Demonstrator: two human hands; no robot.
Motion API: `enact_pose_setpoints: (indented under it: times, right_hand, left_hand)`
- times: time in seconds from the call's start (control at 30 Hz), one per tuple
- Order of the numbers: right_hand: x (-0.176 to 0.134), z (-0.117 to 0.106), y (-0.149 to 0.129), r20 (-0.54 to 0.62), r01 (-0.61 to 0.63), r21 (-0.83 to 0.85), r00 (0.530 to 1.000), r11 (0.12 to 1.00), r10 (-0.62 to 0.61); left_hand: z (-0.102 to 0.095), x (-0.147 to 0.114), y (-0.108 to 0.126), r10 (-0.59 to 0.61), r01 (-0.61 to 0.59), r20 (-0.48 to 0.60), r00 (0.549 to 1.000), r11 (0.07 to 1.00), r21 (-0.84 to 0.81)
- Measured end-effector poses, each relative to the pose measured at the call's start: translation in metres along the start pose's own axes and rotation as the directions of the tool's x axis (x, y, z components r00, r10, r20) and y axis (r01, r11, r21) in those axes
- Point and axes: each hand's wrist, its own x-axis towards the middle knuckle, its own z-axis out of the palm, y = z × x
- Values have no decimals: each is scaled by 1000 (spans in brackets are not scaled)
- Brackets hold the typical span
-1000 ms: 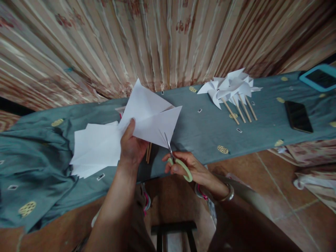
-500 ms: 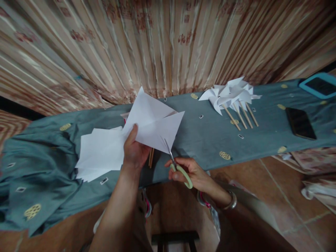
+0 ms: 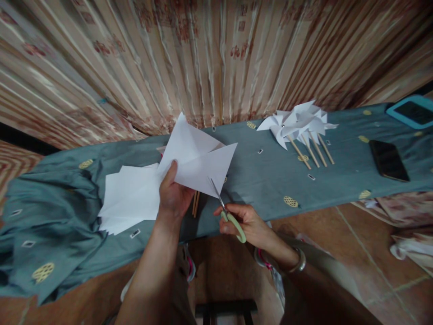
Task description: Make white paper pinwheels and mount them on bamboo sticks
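My left hand grips a square sheet of white paper by its left part, thumb on top. A slit runs into the sheet from its right side, and the flaps stand slightly apart. My right hand is closed round the pale green handles of a pair of scissors. Their metal blades lie at the sheet's lower right edge, near its bottom corner. Below the paper, thin wooden sticks show in part; the rest of them is hidden. A stack of white paper lies left of my left hand.
Several white paper pinwheels on wooden sticks lie at the back right of the cloth-covered table. Farther right are a black phone and a blue-framed device. A pleated curtain hangs behind; a dark stool stands below.
The scissors' handles have drawn slightly closer together, with the blades still at the paper's lower edge. The slit's flaps have shifted a little. My left hand keeps its hold.
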Motion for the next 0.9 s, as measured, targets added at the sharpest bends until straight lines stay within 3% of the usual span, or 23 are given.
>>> enact_pose_setpoints:
  times: [0.6, 0.9]
  right_hand:
    - [-1, -1, 11, -44, 75, -36, 996, 997, -76]
    - [-2, 2, 9, -57, 52, -36, 997, 998, -54]
  left_hand:
    - [5, -2, 0, -49, 50, 24, 999, 997, -55]
    - [10, -5, 3, -73, 73, 4, 997, 991, -111]
